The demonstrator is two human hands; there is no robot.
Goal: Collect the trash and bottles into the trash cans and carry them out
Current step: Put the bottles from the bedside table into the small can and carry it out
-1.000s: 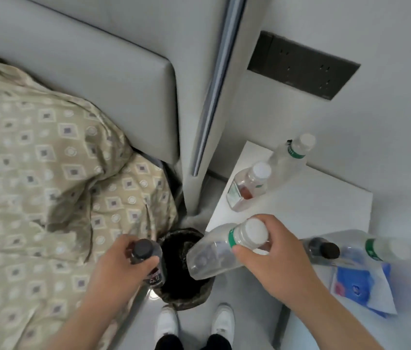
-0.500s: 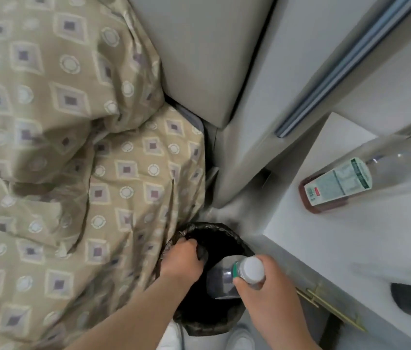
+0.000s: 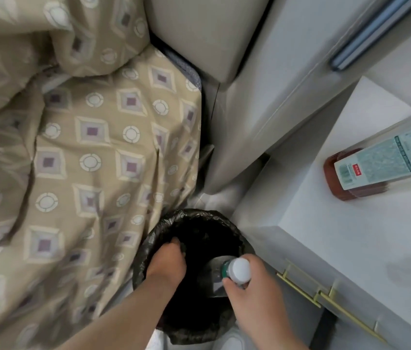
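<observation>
The bin (image 3: 149, 245), lined with a black bag, stands on the floor at 6 o'clock in the view, wedged between the bed and the counter (image 3: 325, 236). Both hands are over its mouth.

The left hand (image 3: 166, 261) reaches in from 7 o'clock, its back up and its fingers pointing down against the liner at the bin's 9 o'clock side. The fingertips are lost in the dark, so I cannot tell whether it holds anything.

The right hand (image 3: 257, 294) comes in from 5 o'clock and grips a clear bottle (image 3: 214, 276) at the neck, thumb and fingers curled just under the white cap (image 3: 239, 270). The bottle is tilted, its base down inside the bin and its cap up at the rim's 4 o'clock edge.

At 3 o'clock from the bin is the white counter, with brass handles (image 3: 325, 296) on its front. A red bottle (image 3: 376, 168) with a pale label rests on it toward 2 o'clock, well apart from the hands. Its upper part runs out of view.

The patterned quilt (image 3: 98, 147) fills 9 to 11 o'clock and hangs down touching the bin. The padded headboard (image 3: 199, 34) is at 12 o'clock. A white shoe (image 3: 229, 342) shows at 6 o'clock, just below the bin.
</observation>
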